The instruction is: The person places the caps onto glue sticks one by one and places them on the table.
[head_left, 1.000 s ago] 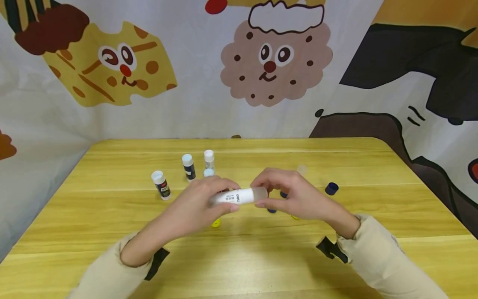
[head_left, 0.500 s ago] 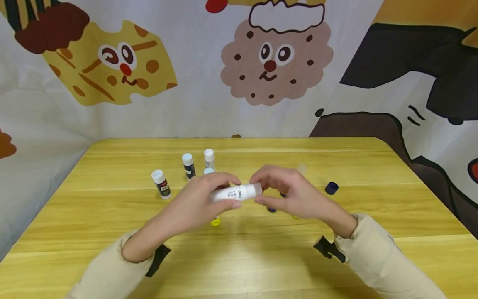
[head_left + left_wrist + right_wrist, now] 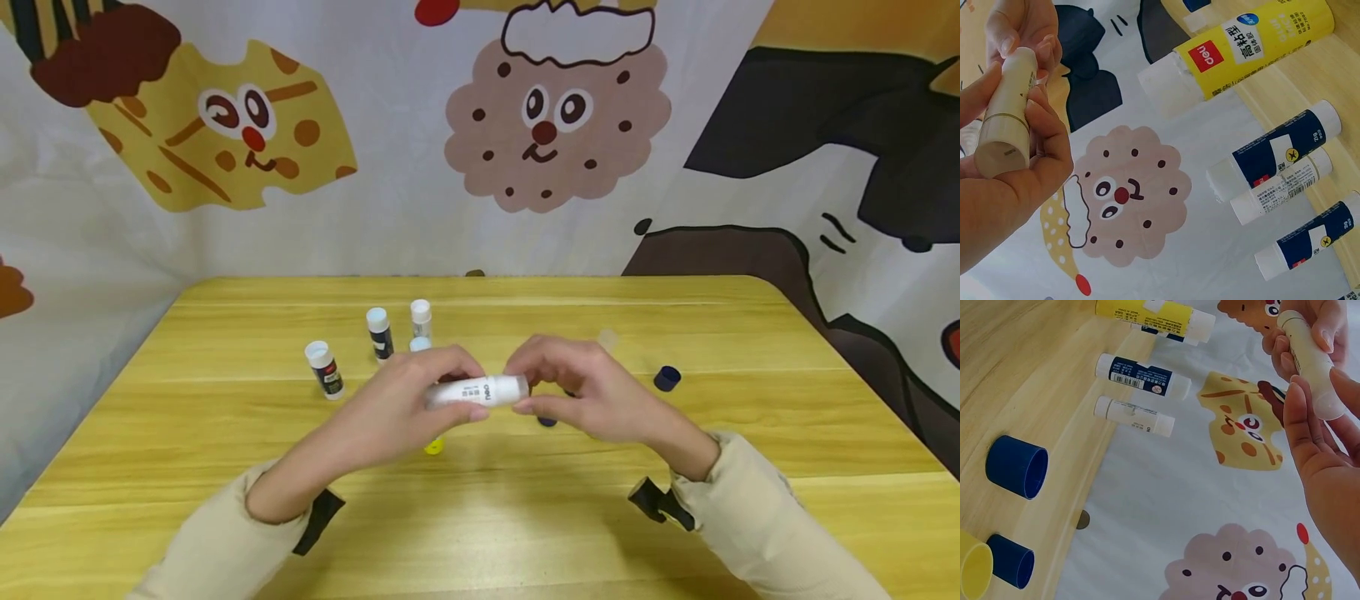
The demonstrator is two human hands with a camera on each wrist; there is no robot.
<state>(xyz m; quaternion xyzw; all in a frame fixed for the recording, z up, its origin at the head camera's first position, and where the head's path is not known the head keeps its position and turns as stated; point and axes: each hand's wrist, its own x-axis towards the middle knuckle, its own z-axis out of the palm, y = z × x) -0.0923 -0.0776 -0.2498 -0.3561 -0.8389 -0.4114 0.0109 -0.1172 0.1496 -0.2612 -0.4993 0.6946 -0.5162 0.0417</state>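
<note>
Left hand: the left hand (image 3: 401, 396) is gripping the body of the held glue stick (image 3: 476, 391), its thumb lying along the near side and its fingers curling over the far side; the grip is narrow, closing to the stick's width.
Right hand: the right hand (image 3: 592, 387) is pinching the translucent right end of the same stick between thumb and fingertips, the gap between them being no wider than that end.
Held glue stick: it is lying nearly level in the air above the middle of the table (image 3: 487, 533), bridging the two hands, its white body showing dark print.
Standing sticks, left: a dark-labelled stick (image 3: 325, 371) is standing upright farthest left; a second dark-labelled stick (image 3: 380, 335) is standing farther back, and a small white stick (image 3: 422, 317) is standing just right of that one.
Yellow stick: a larger yellow glue stick (image 3: 1254, 47) is standing among them, the left hand mostly hiding it in the head view.
Caps, right: a navy cap (image 3: 667, 378) is resting right of the right hand; another navy cap (image 3: 547, 422) is showing partly below that hand, and a yellow cap (image 3: 975, 569) is appearing in the right wrist view.
Backdrop: a printed cloth (image 3: 397, 225) is hanging beyond the far table edge.
</note>
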